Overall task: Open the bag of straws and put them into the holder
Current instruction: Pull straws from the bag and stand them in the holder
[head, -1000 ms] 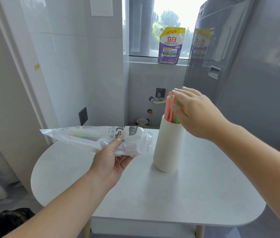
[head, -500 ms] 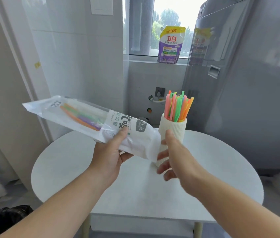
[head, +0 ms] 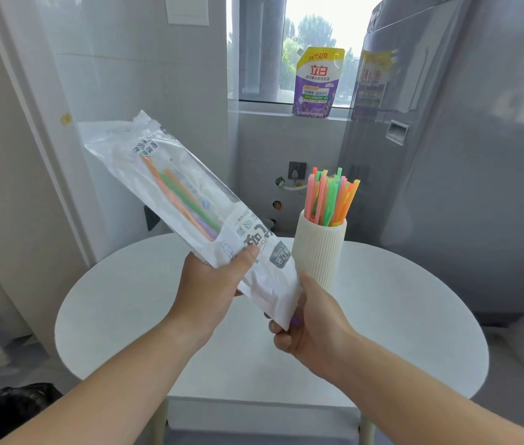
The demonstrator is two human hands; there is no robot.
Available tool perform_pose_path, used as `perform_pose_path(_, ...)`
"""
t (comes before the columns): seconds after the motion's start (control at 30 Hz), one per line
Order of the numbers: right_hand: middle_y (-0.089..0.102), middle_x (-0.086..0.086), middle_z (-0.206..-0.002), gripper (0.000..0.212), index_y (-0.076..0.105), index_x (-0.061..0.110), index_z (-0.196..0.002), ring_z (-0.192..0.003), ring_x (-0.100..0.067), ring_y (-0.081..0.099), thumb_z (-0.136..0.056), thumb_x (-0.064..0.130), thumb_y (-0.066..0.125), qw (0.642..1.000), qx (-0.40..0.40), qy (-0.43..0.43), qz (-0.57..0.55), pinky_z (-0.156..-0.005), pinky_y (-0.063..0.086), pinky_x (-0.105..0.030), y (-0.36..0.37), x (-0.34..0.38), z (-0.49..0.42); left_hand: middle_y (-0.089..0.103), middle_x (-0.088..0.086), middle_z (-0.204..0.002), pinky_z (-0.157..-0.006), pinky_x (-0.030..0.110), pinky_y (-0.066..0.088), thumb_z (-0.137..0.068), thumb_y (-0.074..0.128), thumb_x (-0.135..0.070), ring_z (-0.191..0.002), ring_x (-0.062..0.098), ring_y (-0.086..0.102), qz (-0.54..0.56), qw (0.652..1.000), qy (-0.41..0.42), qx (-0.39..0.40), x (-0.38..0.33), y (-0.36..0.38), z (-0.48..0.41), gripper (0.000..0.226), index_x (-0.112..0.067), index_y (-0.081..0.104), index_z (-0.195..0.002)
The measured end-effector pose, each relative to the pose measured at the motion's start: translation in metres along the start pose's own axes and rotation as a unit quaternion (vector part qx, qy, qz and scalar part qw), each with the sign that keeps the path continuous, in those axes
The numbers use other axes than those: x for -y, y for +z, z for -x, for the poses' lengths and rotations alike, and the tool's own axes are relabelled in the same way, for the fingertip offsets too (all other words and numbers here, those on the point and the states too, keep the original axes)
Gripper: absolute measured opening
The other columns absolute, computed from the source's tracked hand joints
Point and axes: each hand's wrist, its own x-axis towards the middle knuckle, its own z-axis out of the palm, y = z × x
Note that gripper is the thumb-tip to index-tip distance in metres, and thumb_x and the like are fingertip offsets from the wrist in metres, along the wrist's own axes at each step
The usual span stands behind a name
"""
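While L hand (head: 212,285) grips tilted straw bag (head: 196,207) mid-body, R hand (head: 310,322) pinches its low end w/ purple straw tips (head: 296,322) showing, by ribbed holder (head: 321,252).

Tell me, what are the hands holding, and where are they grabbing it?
Both hold the bag of straws. The left hand grips its printed lower half; the right hand pinches the bag's bottom end, where a purple straw tip pokes out.
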Motion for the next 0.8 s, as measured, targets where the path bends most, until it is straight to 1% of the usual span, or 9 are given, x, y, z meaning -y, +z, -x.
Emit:
perform_pose_path(0.03,0.056,-0.012,-0.07,0.04,0.066,0.003,-0.109,-0.049,-0.02,0.045,-0.1,0.037,0.046,1.0,0.004,0.002,0.0,-0.042,0.034,-0.024,-0.002,0.001,-0.001,0.08,-0.003,-0.107,-0.067,0.03,0.059,-0.095,0.07,-0.014,-0.096,0.016,0.077,0.006,1.0,0.0,-0.009,-0.001,-0.002,-0.002,0.025,-0.022,0.072,-0.118)
perform_pose_path(0.1,0.058,-0.012,-0.07,0.028,0.064,0.004,-0.103,-0.047,-0.02,0.047,-0.098,0.029,0.051,1.0,0.01,0.004,-0.002,-0.04,0.036,-0.023,-0.006,0.003,-0.002,0.08,-0.003,-0.105,-0.067,0.03,0.059,-0.096,0.069,-0.013,-0.095,0.017,0.077,0.016,1.0,0.0,-0.015,-0.002,-0.007,-0.004,0.021,-0.023,0.073,-0.114)
perform_pose_path(0.27,0.065,-0.009,-0.078,0.015,0.065,0.009,-0.095,-0.051,-0.018,0.046,-0.096,0.021,0.056,1.0,-0.009,-0.017,-0.019,-0.04,0.035,-0.022,-0.007,0.007,-0.002,0.08,-0.008,-0.099,-0.065,0.023,0.058,-0.096,0.067,-0.012,-0.091,0.011,0.077,-0.003,0.999,0.009,0.031,-0.005,-0.007,0.0,0.021,-0.027,0.072,-0.11)
perform_pose_path(0.4,0.058,-0.009,-0.073,0.017,0.062,0.006,-0.097,-0.045,-0.016,0.043,-0.097,0.023,0.06,1.0,-0.012,-0.026,0.002,-0.039,0.034,-0.022,-0.012,0.01,-0.003,0.08,-0.006,-0.1,-0.064,0.031,0.061,-0.098,0.067,-0.017,-0.091,0.013,0.077,-0.008,1.0,0.004,0.027,-0.005,-0.008,-0.002,0.017,-0.027,0.071,-0.111)
perform_pose_path(0.5,0.061,-0.011,-0.072,0.018,0.064,0.002,-0.102,-0.048,-0.016,0.049,-0.095,0.019,0.063,0.999,0.017,-0.034,-0.011,-0.04,0.043,-0.022,-0.018,0.013,-0.002,0.08,-0.006,-0.101,-0.069,0.037,0.063,-0.097,0.068,-0.018,-0.092,0.015,0.077,0.003,1.0,-0.007,0.003,-0.002,-0.011,-0.004,0.018,-0.029,0.072,-0.111)
perform_pose_path(0.57,0.063,-0.013,-0.077,0.016,0.065,-0.001,-0.103,-0.053,-0.016,0.054,-0.094,0.013,0.066,0.997,0.046,-0.045,-0.036,-0.044,0.05,-0.022,-0.021,0.016,-0.002,0.08,-0.003,-0.104,-0.072,0.038,0.064,-0.096,0.069,-0.017,-0.095,0.018,0.077,0.018,1.0,-0.019,-0.003,0.0,-0.013,-0.006,0.02,-0.025,0.071,-0.114)
perform_pose_path(0.63,0.064,-0.015,-0.084,0.013,0.068,-0.003,-0.098,-0.056,-0.015,0.059,-0.092,0.008,0.068,0.995,0.07,-0.053,-0.052,-0.05,0.054,-0.021,-0.024,0.018,-0.003,0.079,-0.001,-0.109,-0.073,0.039,0.063,-0.095,0.069,-0.016,-0.099,0.02,0.076,0.037,0.999,-0.029,-0.003,0.001,-0.014,-0.007,0.024,-0.023,0.07,-0.118)
perform_pose_path(0.7,0.064,-0.015,-0.082,0.008,0.07,-0.003,-0.09,-0.057,-0.016,0.061,-0.091,0.005,0.068,0.993,0.079,-0.058,-0.061,-0.052,0.056,-0.021,-0.026,0.02,-0.004,0.078,0.0,-0.114,-0.076,0.041,0.063,-0.095,0.07,-0.016,-0.103,0.021,0.076,0.058,0.998,-0.038,0.002,0.002,-0.015,-0.008,0.029,-0.023,0.069,-0.123)
perform_pose_path(0.8,0.068,-0.015,-0.079,0.013,0.07,-0.001,-0.078,-0.058,-0.016,0.063,-0.091,0.001,0.067,0.992,0.081,-0.07,-0.067,-0.055,0.057,-0.021,-0.029,0.025,-0.003,0.077,0.001,-0.121,-0.083,0.044,0.062,-0.093,0.07,-0.017,-0.109,0.023,0.074,0.099,0.993,-0.059,0.004,0.003,-0.016,-0.009,0.036,-0.022,0.067,-0.129)
